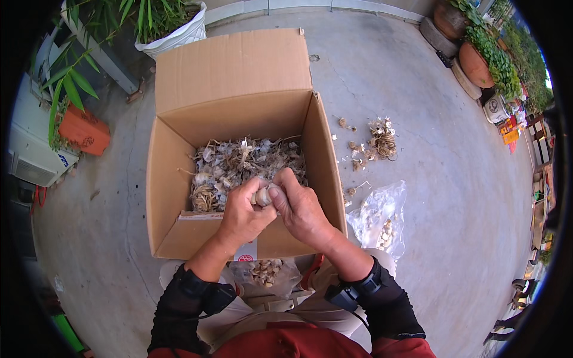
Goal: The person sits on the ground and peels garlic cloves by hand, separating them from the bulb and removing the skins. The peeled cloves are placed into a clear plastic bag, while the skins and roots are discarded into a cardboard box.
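Note:
Both my hands meet over the near part of an open cardboard box (233, 103). My left hand (245, 212) and my right hand (301, 208) grip a garlic bulb (262, 197) between thumbs and fingers; part of it is hidden by them. Below, dry garlic skins and stalks (219, 161) cover the floor of the box, with a bundle of dried roots or stalks (204, 197) at its left corner. Between my legs lies a clear plastic bag with garlic cloves (266, 272). Another clear plastic bag (380, 210), holding some cloves (386, 235), rests on the ground right of the box.
Dried root clumps and skin scraps (382, 143) lie on the concrete floor (452, 179) to the right. A white planter (179, 36) stands behind the box, an orange pot (84, 129) at left. Terracotta pots (476, 65) line the far right.

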